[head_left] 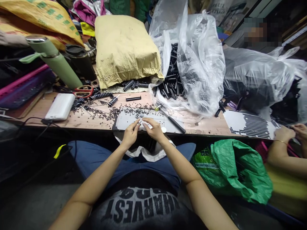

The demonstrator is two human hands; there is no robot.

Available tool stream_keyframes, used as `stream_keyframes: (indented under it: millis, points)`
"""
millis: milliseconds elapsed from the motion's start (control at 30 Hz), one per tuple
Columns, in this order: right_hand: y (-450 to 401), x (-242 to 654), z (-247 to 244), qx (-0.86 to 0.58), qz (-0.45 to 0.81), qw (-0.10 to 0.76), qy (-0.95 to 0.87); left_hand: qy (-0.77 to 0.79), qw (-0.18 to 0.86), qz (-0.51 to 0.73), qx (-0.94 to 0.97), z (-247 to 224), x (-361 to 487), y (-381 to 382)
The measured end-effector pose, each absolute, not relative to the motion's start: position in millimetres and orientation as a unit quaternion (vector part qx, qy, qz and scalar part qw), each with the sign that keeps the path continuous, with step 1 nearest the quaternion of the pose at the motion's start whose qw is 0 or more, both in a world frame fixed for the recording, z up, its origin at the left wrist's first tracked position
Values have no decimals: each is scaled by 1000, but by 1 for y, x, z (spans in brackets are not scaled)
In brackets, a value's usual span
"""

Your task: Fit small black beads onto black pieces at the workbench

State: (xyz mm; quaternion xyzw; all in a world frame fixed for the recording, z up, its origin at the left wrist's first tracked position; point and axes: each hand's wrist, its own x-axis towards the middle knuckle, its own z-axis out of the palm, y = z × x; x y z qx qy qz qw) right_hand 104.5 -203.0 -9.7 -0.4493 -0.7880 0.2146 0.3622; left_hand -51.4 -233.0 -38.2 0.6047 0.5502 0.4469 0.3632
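Note:
My left hand (pixel 130 132) is closed, fingertips pinched round something small and dark that I cannot make out. Close beside it, my right hand (pixel 153 128) has its thumb and fingers bent toward the same spot; whether it grips anything is too small to tell. Both are over the front edge of a grey-white board (pixel 171 123). Two small round dark parts (pixel 139 116) lie on the board just beyond my fingertips. A screwdriver-like tool with a black handle (pixel 176 124) rests at the right of the board. Many tiny black pieces (pixel 103 111) are scattered behind and to the left.
A yellow paper package (pixel 127 48), a clear bag (pixel 201 64) by black tubes (pixel 170 81), a white box (pixel 59 107), scissors (pixel 83 91) and a green bottle (pixel 59 67) stand around. A green sack (pixel 240 172) and another person's hands (pixel 285 134) are at right.

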Motion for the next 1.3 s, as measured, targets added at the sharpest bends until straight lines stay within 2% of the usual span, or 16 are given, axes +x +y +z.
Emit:
stream_keyframes:
  millis: [100, 167, 300, 367, 500, 600, 733, 900, 1033, 1100, 1233, 1300]
  points:
    - [-172, 95, -12, -490, 165, 278, -810, 580, 359, 482, 550, -36, -64, -228]
    - [-156, 90, -15, -511, 198, 266, -793, 597, 339, 489, 539, -33, -70, -225]
    - [-150, 83, -19, -496, 479, 383, -615, 588, 337, 482, 556, -27, -73, -221]
    - [-156, 80, -17, -462, 611, 403, -500, 576, 336, 487, 564, -25, -72, -220]
    - [-167, 76, -12, -433, 687, 415, -410, 559, 321, 488, 588, -26, -68, -221]
    - [-171, 75, -10, -435, 665, 423, -435, 568, 309, 472, 599, -28, -68, -222]
    - [-178, 75, -7, -438, 542, 414, -586, 582, 301, 462, 597, -31, -71, -223]
    - [-176, 73, -6, -460, 363, 338, -737, 583, 295, 499, 569, -30, -76, -220]
    - [-161, 71, -13, -499, 178, 235, -815, 595, 264, 510, 563, -26, -80, -214]
    - [-156, 70, -16, -503, 181, 244, -809, 605, 254, 492, 573, -27, -82, -212]
    - [-157, 68, -16, -484, 300, 375, -731, 612, 240, 433, 616, -34, -80, -210]
    - [-160, 67, -13, -467, 336, 409, -708, 615, 233, 411, 632, -36, -78, -210]
